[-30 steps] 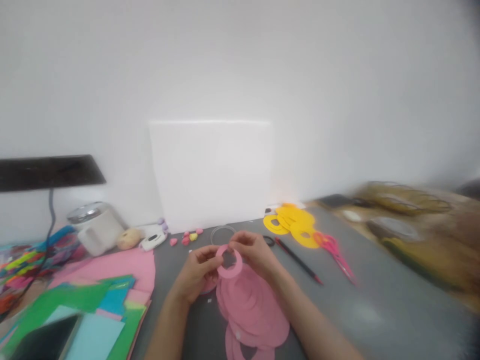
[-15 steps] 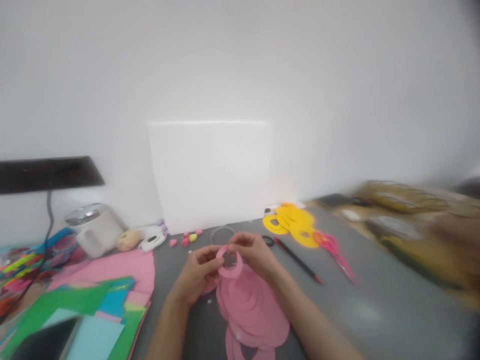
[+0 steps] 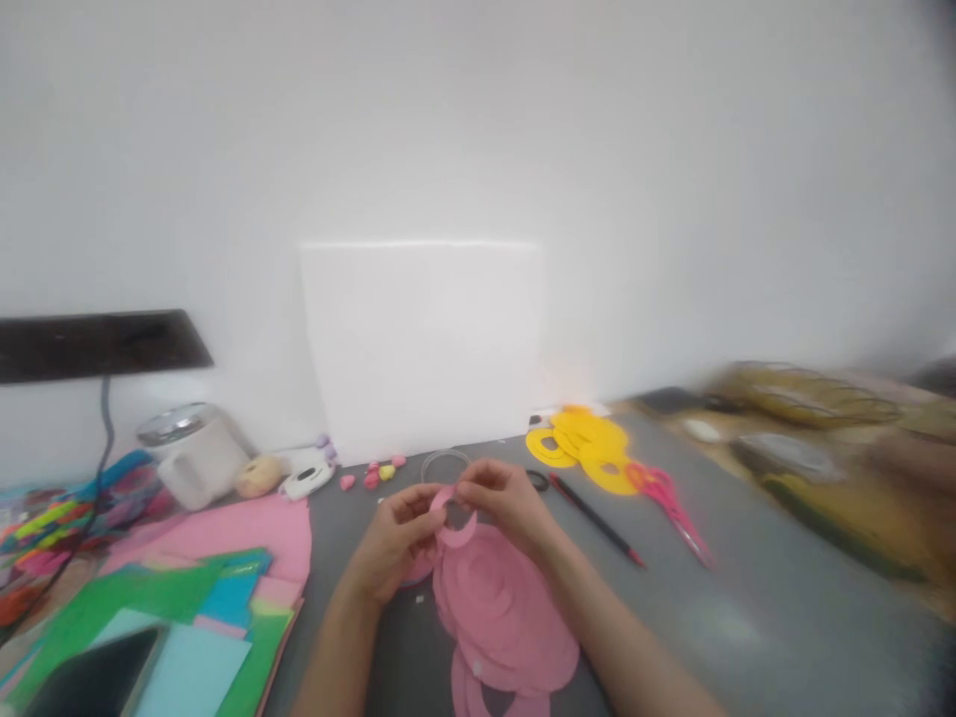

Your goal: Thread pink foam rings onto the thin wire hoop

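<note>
We record the disc pile [image 3: 508,627] on the table [image 3: 747,627] before the board [image 3: 425,349]; sheets [image 3: 141,593] left of the pile, mug [image 3: 194,468] behind the sheets, scissors [image 3: 668,503] at the pile's right.

Your left grip [image 3: 392,540] and right grip [image 3: 512,505] pinch a pink ring [image 3: 458,540] beside overlapping pink cutouts [image 3: 512,617] on the grey counter [image 3: 747,588].

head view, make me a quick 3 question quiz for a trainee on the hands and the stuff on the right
1. True or false: the left hand holds the scissors.
2. What colour are the cutouts by the scissors' handles: a) green, b) yellow, c) blue?
3. Which hand is nearer the scissors?

Key: 1. False, it holds a curved pink piece. 2. b. 3. The right hand.
</note>
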Available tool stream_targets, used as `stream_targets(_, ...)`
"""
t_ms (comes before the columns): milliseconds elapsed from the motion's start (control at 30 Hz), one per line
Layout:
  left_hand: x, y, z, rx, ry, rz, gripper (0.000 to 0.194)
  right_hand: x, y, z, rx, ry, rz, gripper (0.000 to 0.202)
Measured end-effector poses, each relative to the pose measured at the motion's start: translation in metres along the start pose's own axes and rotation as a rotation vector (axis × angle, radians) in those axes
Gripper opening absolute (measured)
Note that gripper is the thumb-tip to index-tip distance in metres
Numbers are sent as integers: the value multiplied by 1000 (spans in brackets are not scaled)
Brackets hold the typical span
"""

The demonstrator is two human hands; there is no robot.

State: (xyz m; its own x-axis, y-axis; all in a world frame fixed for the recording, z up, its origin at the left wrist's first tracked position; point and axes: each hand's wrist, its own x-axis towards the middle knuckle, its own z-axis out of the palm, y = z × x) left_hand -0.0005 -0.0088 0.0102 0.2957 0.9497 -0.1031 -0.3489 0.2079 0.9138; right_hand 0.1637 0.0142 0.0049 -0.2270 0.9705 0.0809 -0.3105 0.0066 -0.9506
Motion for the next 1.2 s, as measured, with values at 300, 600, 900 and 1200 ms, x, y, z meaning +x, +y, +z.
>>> stream_targets(300,2,0,-5,10,11,23,33,-1,-4,2,34,-34,20,24)
stream_targets(600,2,-1,-4,18,-23,16,32,-2,0,1,-31,-15,6,18)
stream_targets(900,2,-1,-5,-17,-8,33,33,0,2,0,-1,-37,-19,22)
stream_targets(1200,2,-1,-4,9,1,29,34,-2,-3,5,-39,-10,-3,23)
